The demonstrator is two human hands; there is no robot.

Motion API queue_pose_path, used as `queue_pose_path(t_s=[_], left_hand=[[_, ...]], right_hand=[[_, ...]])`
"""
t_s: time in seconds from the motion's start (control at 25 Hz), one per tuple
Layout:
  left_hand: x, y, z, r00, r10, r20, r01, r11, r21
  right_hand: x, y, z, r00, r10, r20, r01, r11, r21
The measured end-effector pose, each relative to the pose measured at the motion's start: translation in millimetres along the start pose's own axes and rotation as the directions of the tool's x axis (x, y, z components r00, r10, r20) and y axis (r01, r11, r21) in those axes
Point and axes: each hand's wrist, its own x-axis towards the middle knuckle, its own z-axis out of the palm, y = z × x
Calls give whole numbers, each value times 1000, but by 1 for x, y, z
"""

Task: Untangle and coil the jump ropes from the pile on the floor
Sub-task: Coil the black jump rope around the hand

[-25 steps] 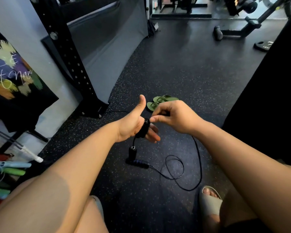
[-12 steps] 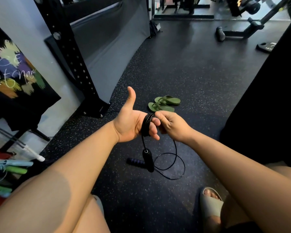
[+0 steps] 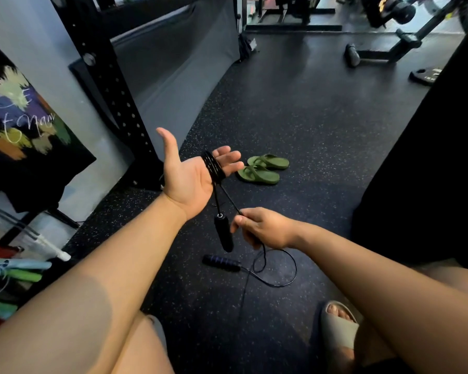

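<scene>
Two hands [image 3: 189,182] [image 3: 265,230], one black jump rope [image 3: 214,167], two rope handles [image 3: 223,233] [image 3: 221,263], two green flip-flops [image 3: 269,161] [image 3: 258,175]

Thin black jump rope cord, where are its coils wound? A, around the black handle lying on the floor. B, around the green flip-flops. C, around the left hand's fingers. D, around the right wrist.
C: the thin black jump rope cord sits in several coils around the fingers of the palm-up left hand, while the right hand pinches the cord lower down.
</scene>
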Motion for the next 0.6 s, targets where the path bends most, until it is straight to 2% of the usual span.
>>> queue_pose_path(t_s=[0.12,0.28,0.4,0.52,0.6], left_hand=[[4,-8,-1,993,8,-118,18,975,221],[10,-20,-4,981,-98,-166,177,803,569],[7,-19,-5,946,-305,-107,293,669,683],[0,-18,-2,855,-518,-15,338,535,774],[-5,-17,2,808,-589,8,361,506,783]], right_hand=[[-8,-22,-7,998,-63,27,66,987,-145],[-10,-37,-22,958,-272,-86,213,883,-418],[-10,-36,-38,917,-361,-166,254,854,-455],[-11,-35,-50,899,-390,-197,266,846,-461],[-11,-31,-54,882,-407,-235,284,861,-423]])
